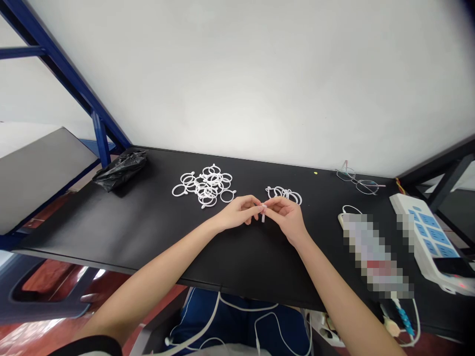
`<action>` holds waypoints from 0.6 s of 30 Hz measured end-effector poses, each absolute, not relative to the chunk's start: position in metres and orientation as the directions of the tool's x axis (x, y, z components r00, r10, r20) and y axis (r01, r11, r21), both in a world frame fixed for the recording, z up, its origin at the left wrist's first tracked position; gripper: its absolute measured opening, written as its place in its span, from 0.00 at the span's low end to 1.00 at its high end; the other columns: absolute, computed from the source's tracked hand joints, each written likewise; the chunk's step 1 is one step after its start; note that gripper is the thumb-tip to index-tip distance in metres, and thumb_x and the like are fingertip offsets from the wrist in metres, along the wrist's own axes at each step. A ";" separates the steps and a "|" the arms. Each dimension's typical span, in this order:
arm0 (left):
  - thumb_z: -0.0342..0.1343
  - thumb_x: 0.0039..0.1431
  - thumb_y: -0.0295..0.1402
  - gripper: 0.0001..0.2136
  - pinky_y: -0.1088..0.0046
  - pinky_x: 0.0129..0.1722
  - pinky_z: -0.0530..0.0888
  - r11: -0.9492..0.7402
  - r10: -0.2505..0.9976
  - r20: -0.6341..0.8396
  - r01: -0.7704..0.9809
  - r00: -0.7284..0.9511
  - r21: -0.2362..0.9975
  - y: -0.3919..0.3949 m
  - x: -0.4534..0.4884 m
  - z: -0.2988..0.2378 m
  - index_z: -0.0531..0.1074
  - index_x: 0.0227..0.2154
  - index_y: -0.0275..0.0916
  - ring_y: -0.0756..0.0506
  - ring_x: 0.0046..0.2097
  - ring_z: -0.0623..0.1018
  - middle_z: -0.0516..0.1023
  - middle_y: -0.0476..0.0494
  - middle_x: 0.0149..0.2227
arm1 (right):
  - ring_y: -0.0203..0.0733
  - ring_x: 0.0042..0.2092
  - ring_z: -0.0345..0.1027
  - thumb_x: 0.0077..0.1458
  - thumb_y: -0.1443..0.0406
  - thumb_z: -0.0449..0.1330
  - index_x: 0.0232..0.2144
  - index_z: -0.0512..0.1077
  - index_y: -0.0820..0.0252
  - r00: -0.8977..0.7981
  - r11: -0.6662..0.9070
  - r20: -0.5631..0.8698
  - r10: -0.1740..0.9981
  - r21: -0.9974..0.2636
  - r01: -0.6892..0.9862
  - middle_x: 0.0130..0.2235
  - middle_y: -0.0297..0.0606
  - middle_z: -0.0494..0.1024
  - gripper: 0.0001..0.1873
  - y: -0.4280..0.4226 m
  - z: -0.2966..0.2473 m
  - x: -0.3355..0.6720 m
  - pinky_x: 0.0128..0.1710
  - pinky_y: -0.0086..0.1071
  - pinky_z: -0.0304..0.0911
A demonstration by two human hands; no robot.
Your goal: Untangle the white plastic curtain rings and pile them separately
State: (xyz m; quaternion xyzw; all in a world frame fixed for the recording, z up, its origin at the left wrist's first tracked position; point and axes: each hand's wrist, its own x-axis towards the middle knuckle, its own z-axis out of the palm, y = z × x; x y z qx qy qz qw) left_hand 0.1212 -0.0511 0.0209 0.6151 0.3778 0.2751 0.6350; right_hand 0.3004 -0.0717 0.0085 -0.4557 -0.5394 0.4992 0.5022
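item: one small white piece (263, 217), held upright in front of me above the table (166, 227), its lower end showing below my fingertips.
my left hand (237, 213): fingers narrow, thumb and forefinger pinched at the top of the piece.
my right hand (287, 220): fingers likewise narrow, pinched at the same spot, tips meeting those of the left.
lot of white rings (211, 182), each with a small knob, heaped and overlapping, beyond my left hand.
smaller cluster of white rings (288, 193), overlapping, just behind my right hand.
black plastic bag (122, 169), crumpled, far left.
pair of glasses (367, 186), near the wall, right.
white power strip (426, 237), with blue sockets, far right.
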 end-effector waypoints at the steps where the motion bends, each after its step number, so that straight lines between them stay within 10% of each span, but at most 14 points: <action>1: 0.56 0.58 0.45 0.16 0.76 0.27 0.69 0.090 0.813 -0.141 0.117 0.565 0.989 -0.051 0.121 0.021 0.71 0.38 0.35 0.54 0.25 0.70 0.74 0.47 0.28 | 0.42 0.33 0.74 0.42 0.58 0.72 0.28 0.76 0.56 -0.078 0.086 0.087 0.993 -0.996 -0.011 0.30 0.36 0.79 0.12 -0.072 0.008 0.300 0.37 0.38 0.71; 18: 0.55 0.59 0.47 0.19 0.75 0.29 0.71 0.070 0.793 -0.105 0.081 0.600 0.994 -0.050 0.121 0.017 0.72 0.44 0.36 0.53 0.27 0.71 0.76 0.45 0.33 | 0.40 0.30 0.74 0.47 0.59 0.70 0.29 0.75 0.56 -0.135 0.086 0.092 0.986 -0.995 -0.050 0.27 0.34 0.79 0.11 -0.071 0.007 0.300 0.35 0.36 0.70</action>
